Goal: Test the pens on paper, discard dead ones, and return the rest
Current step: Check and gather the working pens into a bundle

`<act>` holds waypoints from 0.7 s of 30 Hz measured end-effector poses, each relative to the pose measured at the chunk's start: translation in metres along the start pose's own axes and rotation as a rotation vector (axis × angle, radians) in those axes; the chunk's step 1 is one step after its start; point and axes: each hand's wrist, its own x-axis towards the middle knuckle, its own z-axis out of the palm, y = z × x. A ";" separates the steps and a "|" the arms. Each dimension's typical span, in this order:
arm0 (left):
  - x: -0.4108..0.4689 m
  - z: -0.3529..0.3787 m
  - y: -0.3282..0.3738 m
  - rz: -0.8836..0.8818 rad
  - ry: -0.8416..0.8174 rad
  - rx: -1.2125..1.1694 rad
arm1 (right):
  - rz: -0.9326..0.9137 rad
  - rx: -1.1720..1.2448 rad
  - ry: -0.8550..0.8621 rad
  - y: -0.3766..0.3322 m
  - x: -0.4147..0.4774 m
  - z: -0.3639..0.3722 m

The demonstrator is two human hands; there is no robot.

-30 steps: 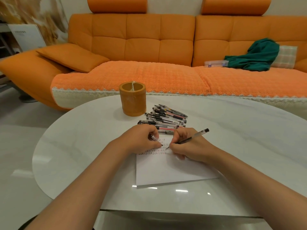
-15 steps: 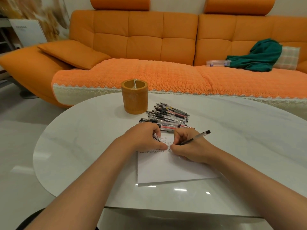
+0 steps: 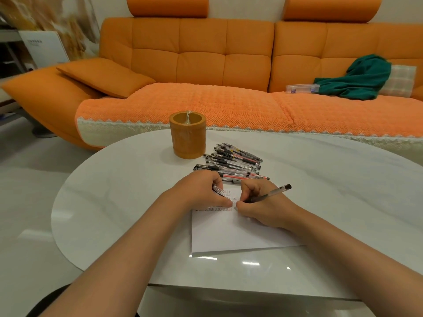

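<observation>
The white surface (image 3: 137,202) carries everything the job needs, and most of the job looks to be ahead. The sheet of paper (image 3: 240,234) lies at the near side under both hands; only its far end bears short rows of small test marks (image 3: 215,209), some dark and some reddish, while the larger near part is blank. That suggests a fair number of pens have been tried. Beyond the sheet stands the orange pen holder (image 3: 187,136), upright and nearly empty, with one slim pale item showing at its rim, so I judge that little or nothing has been returned. Just beside the holder and touching the far edge of the paper lies the heap of pens (image 3: 233,164), a loose stack of clear-barrelled ones; tested and untested cannot be told apart, and no separate discard spot shows. The right hand (image 3: 263,207) is clenched in a writing grip round a pen (image 3: 270,194), its tip down at the end of the lowest row, mid-test by the look of it. The left hand (image 3: 201,191) rests on the sheet, fingers curled round a clear piece (image 3: 217,189), probably this pen's cap, though I cannot be sure.
</observation>
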 end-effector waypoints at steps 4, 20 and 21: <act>0.000 0.000 0.000 0.001 0.002 -0.010 | 0.010 -0.010 -0.025 0.000 0.000 -0.001; 0.001 0.000 0.000 -0.005 0.006 -0.012 | -0.007 -0.018 -0.023 0.001 0.000 -0.001; 0.001 -0.001 0.000 -0.002 0.006 -0.014 | -0.002 -0.014 -0.034 0.000 0.000 -0.002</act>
